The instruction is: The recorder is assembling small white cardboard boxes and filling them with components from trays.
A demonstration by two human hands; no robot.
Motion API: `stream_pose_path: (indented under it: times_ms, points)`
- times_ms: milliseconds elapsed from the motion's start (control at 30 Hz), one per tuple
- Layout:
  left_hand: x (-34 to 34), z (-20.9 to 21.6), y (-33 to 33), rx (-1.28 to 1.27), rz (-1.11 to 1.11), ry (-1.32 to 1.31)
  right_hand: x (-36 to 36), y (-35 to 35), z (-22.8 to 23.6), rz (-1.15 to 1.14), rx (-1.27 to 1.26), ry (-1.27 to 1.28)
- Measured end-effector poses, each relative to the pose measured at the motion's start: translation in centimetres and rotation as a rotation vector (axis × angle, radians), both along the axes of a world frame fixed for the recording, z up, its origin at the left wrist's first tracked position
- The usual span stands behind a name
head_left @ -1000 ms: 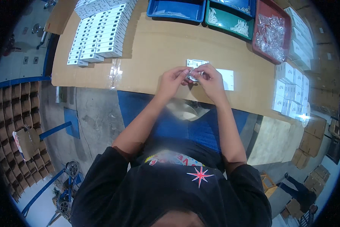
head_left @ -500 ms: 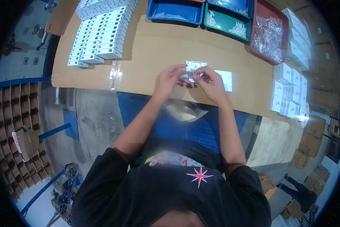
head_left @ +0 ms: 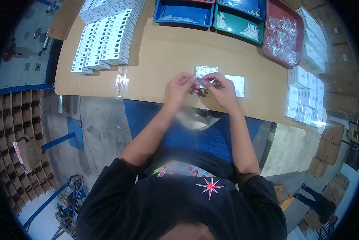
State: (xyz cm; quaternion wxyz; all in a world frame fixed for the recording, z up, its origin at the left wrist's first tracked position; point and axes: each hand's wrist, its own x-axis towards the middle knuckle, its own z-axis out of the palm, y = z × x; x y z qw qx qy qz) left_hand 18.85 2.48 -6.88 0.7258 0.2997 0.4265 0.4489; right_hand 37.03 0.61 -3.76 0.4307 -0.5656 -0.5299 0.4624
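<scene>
A white open box part [head_left: 206,69] with moulded details lies on the cardboard-covered table, just beyond my fingertips. My left hand [head_left: 180,90] is closed, thumb and forefinger pinched together at the box part's near left corner. From the right, my right hand [head_left: 222,91] meets it with its fingers also pinched, over the near edge of the same part. Between the two sets of fingertips is something small and pale, too small to name. A flat white rectangular piece [head_left: 238,85] rests just right of my right hand.
White boxes [head_left: 103,44] are stacked at far left. Blue [head_left: 183,15], green [head_left: 236,30] and red [head_left: 283,36] trays hold small parts and clear bags. More white boxes [head_left: 301,94] stand at right. Beyond the table, a person in dark clothes [head_left: 319,202] is at lower right.
My left hand has come slightly nearer my right, and the fingertips now meet. The pale piece seen at my left fingers earlier is now mostly hidden.
</scene>
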Motion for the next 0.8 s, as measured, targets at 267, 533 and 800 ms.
stream_pose_path:
  times_ms: [267, 533, 800]
  points:
    - [-0.1, -1.7, 0.4, 0.119, 0.005, 0.238, 1.0, 0.5, -0.8, -0.125, -0.056, -0.063]
    - [-0.6, -4.9, 0.1, 0.171, 0.041, 0.245, 6.9, 7.6, 0.3, -0.216, 0.119, -0.13]
    - [-0.8, -4.9, 0.1, 0.17, 0.034, 0.207, 13.7, 24.3, 3.1, -0.292, 0.418, -0.573]
